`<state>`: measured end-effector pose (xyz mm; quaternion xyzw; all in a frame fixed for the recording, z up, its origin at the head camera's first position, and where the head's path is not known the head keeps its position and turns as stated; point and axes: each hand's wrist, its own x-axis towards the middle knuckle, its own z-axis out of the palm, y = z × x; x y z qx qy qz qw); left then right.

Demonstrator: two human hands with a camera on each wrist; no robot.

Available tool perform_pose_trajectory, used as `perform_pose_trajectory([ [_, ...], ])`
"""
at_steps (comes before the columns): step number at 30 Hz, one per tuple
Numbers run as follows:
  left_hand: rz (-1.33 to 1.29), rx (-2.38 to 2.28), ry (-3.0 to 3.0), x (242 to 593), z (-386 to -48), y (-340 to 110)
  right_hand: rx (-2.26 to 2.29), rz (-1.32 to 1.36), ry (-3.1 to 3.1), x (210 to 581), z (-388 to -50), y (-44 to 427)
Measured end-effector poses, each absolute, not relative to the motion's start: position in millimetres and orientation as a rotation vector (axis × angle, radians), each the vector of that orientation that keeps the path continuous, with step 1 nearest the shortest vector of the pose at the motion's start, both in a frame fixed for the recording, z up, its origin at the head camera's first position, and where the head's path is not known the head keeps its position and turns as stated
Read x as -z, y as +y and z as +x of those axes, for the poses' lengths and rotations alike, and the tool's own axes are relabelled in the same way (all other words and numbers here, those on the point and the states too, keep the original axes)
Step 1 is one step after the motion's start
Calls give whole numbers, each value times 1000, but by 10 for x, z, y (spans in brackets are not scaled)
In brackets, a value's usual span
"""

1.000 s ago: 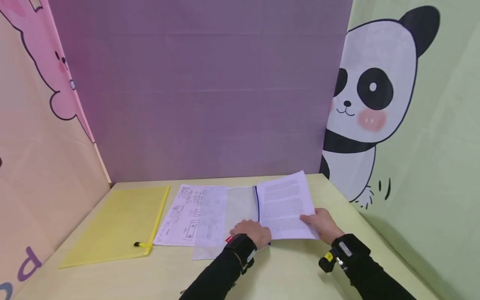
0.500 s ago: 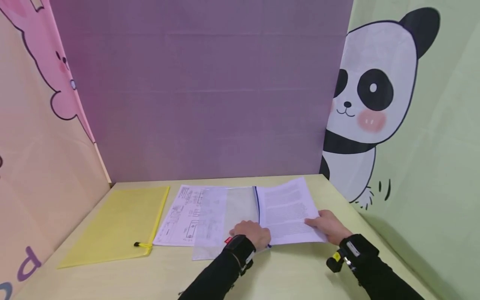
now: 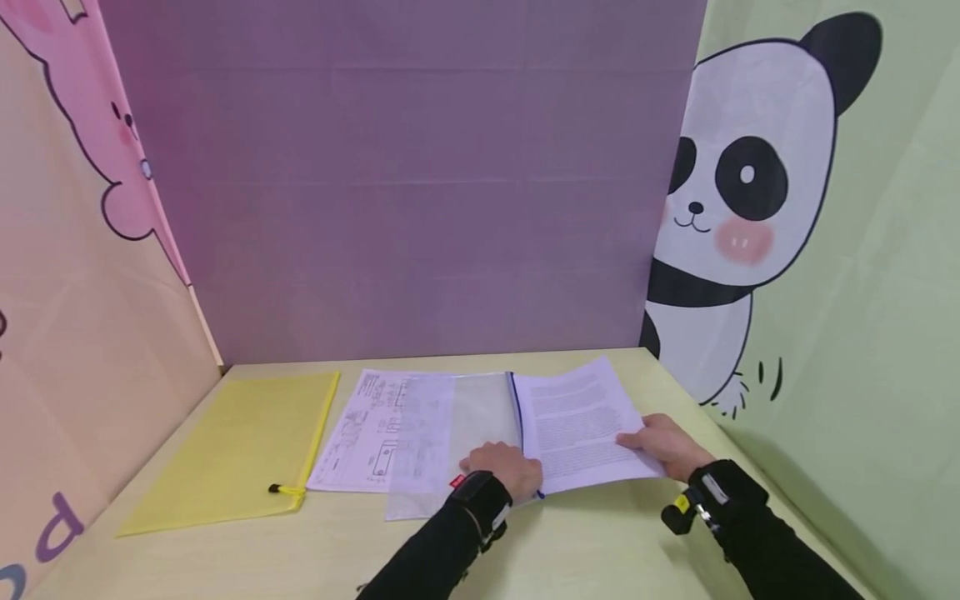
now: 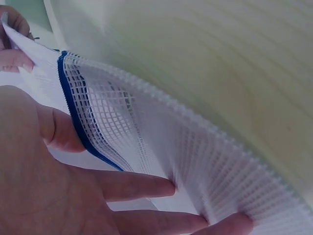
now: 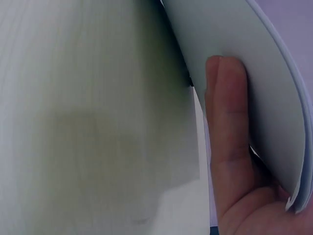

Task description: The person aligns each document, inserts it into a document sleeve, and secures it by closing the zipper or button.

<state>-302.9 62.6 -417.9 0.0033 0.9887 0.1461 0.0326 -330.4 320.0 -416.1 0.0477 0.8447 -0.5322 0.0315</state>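
Note:
A clear mesh zip pouch (image 3: 483, 408) with a dark blue zip edge (image 4: 73, 105) lies mid-table. My left hand (image 3: 504, 468) holds it near the front end of the zip; in the left wrist view its fingers (image 4: 142, 186) dent the white mesh (image 4: 161, 127), the thumb beside the blue edge. To the right, printed sheets (image 3: 577, 425) meet the zip edge, their right side raised and bowed. My right hand (image 3: 667, 446) pinches that side, thumb on top. In the right wrist view, straight fingers (image 5: 230, 112) support the sheets from below. Whether the sheets' left edge is inside the pouch is hard to tell.
Sheets with printed diagrams (image 3: 360, 433) lie left of the pouch, partly under it. A yellow zip folder (image 3: 232, 450) with a black-tipped pull (image 3: 285, 489) lies farther left. A purple panel (image 3: 405, 183) borders the table's back; a panda-printed wall (image 3: 847, 333) stands right.
My right hand has moved right with the printed sheets, whose right edge has shifted the same way and whose far corner has dropped. My left hand and the pouch are nearly unmoved.

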Motion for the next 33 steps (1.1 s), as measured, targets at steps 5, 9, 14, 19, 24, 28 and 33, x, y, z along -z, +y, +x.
perform_pose_trajectory([
  [5, 37, -412, 3048, 4198, -3026, 615, 1632, 158, 2606, 4145, -3320, 3172],
  [9, 44, -388, 3055, 4190, -3019, 608, 1652, 165, 2588, 4151, -3328, 3140],
  [14, 50, -399, 3052, 4164, -3003, 609, 1626, 178, 2604, 4136, -3311, 3134],
  [19, 58, -434, 3058, 4157, -2988, 607, 1585, 181, 2638, 4084, -3293, 3169],
  [24, 62, -441, 3060, 4158, -2992, 600, 1577, 191, 2636, 4078, -3307, 3199],
  [28, 59, -429, 3039, 4158, -2992, 603, 1585, 199, 2619, 4086, -3314, 3184],
  [33, 41, -434, 3035, 4176, -3009, 614, 1631, 171, 2601, 4113, -3326, 3133],
])
